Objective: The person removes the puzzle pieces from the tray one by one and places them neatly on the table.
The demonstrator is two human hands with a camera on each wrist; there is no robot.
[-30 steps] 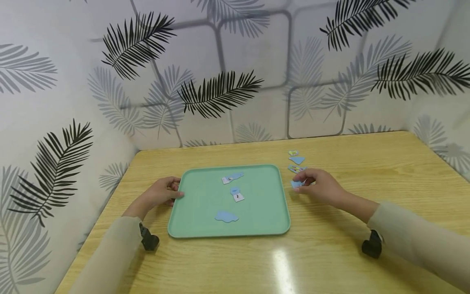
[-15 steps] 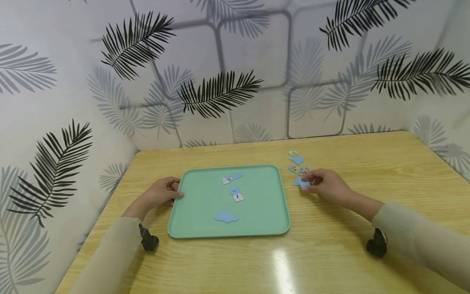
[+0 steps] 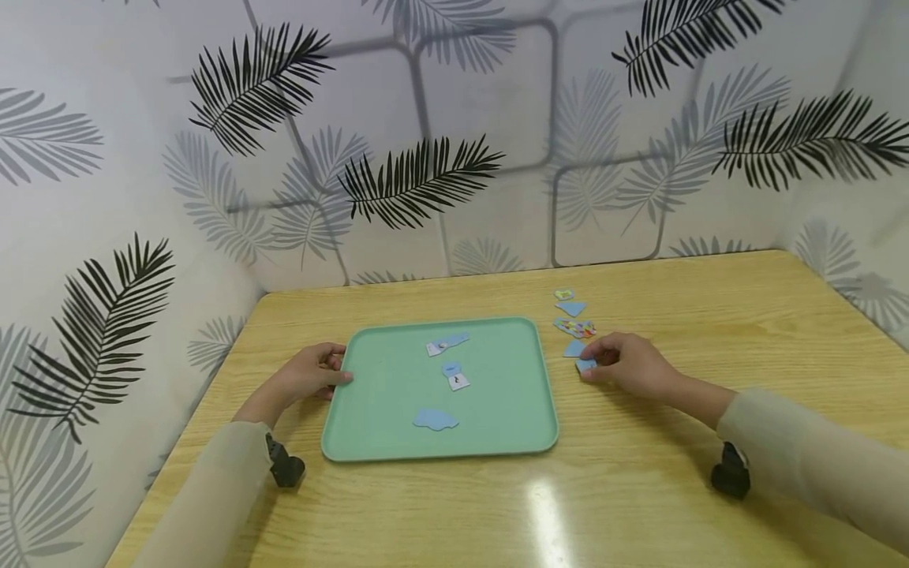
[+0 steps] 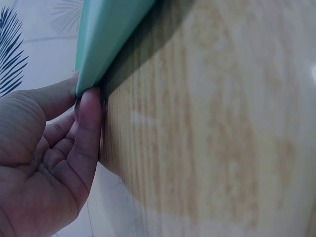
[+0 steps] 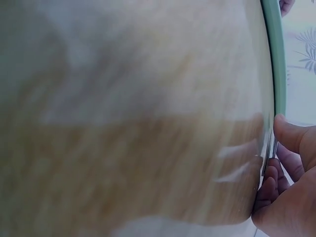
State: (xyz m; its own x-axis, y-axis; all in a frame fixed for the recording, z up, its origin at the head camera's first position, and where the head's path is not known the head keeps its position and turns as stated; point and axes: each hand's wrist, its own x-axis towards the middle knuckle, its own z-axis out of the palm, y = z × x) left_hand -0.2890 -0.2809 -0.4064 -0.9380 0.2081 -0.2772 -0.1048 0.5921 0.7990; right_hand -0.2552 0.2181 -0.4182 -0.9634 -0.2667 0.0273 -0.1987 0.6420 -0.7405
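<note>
My left hand (image 3: pixel 305 372) grips the left rim of a green rectangular tray (image 3: pixel 376 434), thumb above the edge and fingers bent beneath, as the left wrist view shows. To the tray's right, my right hand (image 3: pixel 628 364) pinches a small flat light blue piece (image 3: pixel 585 366) between thumb and fingers, low over the wooden table. Just behind it lies another light blue piece (image 3: pixel 574 348). In the right wrist view the fingers (image 5: pixel 291 136) show near the tray's edge, but the held piece is hard to make out.
Inside the tray lie a wavy blue piece (image 3: pixel 435 419), a blue-and-white piece (image 3: pixel 455 376) and a longer one (image 3: pixel 447 344). Behind the right hand, a multicoloured piece (image 3: pixel 575 327), a blue triangle (image 3: pixel 570 308) and a small yellow-green piece (image 3: pixel 564 294) form a column. A patterned wall (image 3: pixel 497 205) bounds the table.
My right hand has shifted slightly right and then lower with the light blue piece, uncovering another light blue piece on the table. The left hand keeps its grip on the tray.
</note>
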